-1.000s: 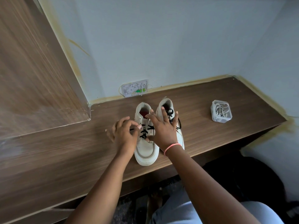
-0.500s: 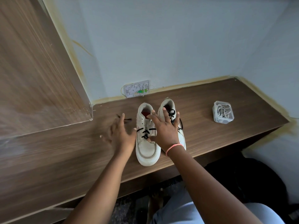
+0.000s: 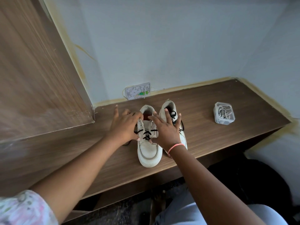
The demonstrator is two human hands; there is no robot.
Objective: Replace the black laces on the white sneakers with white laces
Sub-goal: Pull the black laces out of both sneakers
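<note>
Both forearms reach in from 6 o'clock toward 12. The left hand (image 3: 125, 125) has its fingers (image 3: 137, 114) curled, the index pointing to 12 o'clock. The right hand (image 3: 165, 131) lies flat, palm down, fingers spread straight, a pink band (image 3: 174, 146) round its wrist.

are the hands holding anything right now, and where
The left hand grips the left sneaker at its left eyelet flap. The right hand rests spread across both sneakers, gripping nothing.

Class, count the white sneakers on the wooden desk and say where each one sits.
2. The left sneaker stands between both hands; the right sneaker stands beside it, mostly covered by the right hand. None looks hidden.
</note>
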